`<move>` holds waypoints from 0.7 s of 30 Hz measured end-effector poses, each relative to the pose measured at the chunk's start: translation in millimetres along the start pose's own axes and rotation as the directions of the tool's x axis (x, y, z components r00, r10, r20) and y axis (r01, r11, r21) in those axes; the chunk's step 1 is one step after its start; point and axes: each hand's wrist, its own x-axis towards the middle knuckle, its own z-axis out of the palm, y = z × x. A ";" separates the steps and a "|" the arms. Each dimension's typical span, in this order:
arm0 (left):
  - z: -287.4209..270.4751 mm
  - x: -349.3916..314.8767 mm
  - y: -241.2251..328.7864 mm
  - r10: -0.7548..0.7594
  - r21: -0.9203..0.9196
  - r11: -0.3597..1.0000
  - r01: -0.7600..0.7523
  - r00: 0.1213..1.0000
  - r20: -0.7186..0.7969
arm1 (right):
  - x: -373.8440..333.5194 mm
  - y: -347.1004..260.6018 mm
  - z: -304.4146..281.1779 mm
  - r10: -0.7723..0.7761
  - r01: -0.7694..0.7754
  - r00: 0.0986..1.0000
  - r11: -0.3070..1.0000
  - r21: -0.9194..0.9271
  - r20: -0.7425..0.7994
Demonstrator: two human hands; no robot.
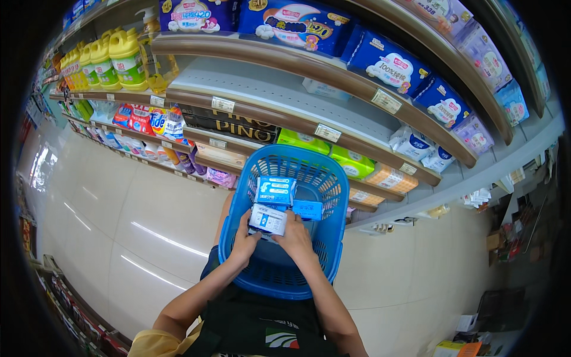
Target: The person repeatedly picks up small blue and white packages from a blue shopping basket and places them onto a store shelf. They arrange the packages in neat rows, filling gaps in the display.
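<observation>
Both of my hands are inside a blue plastic basket [334, 249], which sits against my lap. A small white-and-blue pack of sanitary pads [267, 219] is held between them. My left hand [241, 243] grips its left side, fingers curled around the edge. On the opposite side, my right hand [293, 235] is closed on the same pack. Just beyond it lies a light-blue pack [275, 189], and another blue pack [308, 209] rests to the right, near my right fingers. The held pack partly covers what lies beneath it.
Store shelves [250, 89] curve across the front, with a mostly bare middle shelf [226, 74]. Dark-blue pad packs [389, 62] line the upper shelf, yellow detergent jugs [126, 59] stand left, and white packs [411, 143] sit right. Shiny tiled floor [119, 220] lies on both sides.
</observation>
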 end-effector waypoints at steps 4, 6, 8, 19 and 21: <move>-3.9 7.5 -11.5 -0.051 -0.081 0.995 0.052 0.999 0.007 | 5.5 3.8 15.6 0.003 -0.003 1.000 1.000 0.012 0.003; -5.6 9.1 -14.9 -0.054 -0.100 0.993 0.055 0.998 0.010 | 6.6 3.4 18.2 0.008 -0.008 1.000 1.000 0.016 0.014; -6.0 9.7 -15.9 -0.065 -0.098 0.993 0.065 0.998 0.002 | 7.2 5.3 20.3 -0.004 0.004 1.000 1.000 0.018 0.008; 16.4 -5.4 -12.0 -0.106 -0.177 0.974 0.141 0.975 0.193 | -20.1 1.7 -37.2 0.082 -0.078 0.997 0.955 -0.285 0.003; 26.5 -6.3 -14.1 -0.160 -0.195 0.955 0.224 0.941 0.298 | -28.2 1.7 -51.6 0.092 -0.075 0.995 0.920 -0.384 0.026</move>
